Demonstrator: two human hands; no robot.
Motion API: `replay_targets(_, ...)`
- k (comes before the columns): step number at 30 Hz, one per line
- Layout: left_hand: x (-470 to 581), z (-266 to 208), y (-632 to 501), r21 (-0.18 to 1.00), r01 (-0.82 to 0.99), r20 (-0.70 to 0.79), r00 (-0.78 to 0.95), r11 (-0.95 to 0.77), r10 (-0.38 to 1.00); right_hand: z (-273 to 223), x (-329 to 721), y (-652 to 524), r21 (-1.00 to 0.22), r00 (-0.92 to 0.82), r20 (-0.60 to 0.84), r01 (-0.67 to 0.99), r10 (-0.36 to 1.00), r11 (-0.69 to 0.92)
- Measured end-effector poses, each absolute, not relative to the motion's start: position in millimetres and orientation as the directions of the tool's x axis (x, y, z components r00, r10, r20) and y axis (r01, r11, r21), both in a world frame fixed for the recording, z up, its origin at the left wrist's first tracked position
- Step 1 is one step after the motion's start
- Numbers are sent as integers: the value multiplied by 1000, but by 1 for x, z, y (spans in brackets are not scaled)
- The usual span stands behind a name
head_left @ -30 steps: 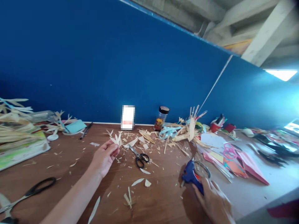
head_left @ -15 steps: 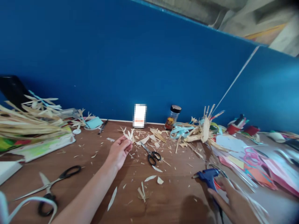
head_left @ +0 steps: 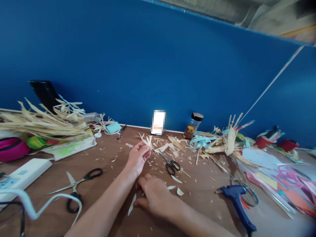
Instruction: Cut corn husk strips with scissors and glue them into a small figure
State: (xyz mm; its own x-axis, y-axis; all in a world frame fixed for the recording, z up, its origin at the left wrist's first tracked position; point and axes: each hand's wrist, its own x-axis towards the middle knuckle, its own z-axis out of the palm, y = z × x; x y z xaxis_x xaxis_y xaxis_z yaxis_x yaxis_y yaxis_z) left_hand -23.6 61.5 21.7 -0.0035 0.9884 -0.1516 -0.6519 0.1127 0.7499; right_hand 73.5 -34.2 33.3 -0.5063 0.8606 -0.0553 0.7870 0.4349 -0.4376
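Observation:
My left hand [head_left: 139,156], closed in a pinch, holds a small pale dried-husk flower [head_left: 148,141] above the middle of the table. Nearer to me, my right hand [head_left: 156,194] is low over the wood, its thumb apart from the other fingers and nothing visible between them. A long husk petal [head_left: 132,204] lies just beside its thumb. Small black-handled scissors [head_left: 170,163] rest beyond it among husk scraps. Off to the right a blue hot glue gun [head_left: 235,194] lies on its side, apart from both hands.
Larger open scissors [head_left: 74,187] and a white power strip [head_left: 27,174] are at left, below bundled husks [head_left: 41,121]. Along the blue partition [head_left: 123,65] stand a blurred-out bright device [head_left: 158,121] and a lidded jar [head_left: 193,126]. Coloured paper [head_left: 261,161] covers the right side.
My right hand has left the glue gun and moved left, near my left forearm. My left hand still holds the flower. The view has turned left.

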Motion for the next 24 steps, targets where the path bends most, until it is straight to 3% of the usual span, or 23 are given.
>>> replay_targets(4,-24,21,61,755,-646,-146,4,114,989,26,73,-35,-495,-524,-90,762,847,419)
replay_targets(9,-25,16,62,761,-635,-159,11,130,987,23,72,-35,-617,-508,19,671,861,410)
replay_targets(15,-12,13,61,791,-588,-245,-45,172,969,31,85,-12,-922,-269,122,324,955,209)
replay_targets(20,2,17,49,832,-512,-231,28,212,973,22,95,0,-981,-142,152,97,978,167)
replay_targets(24,4,15,44,807,-553,-171,113,205,979,18,104,5,-992,-76,69,-108,995,61)
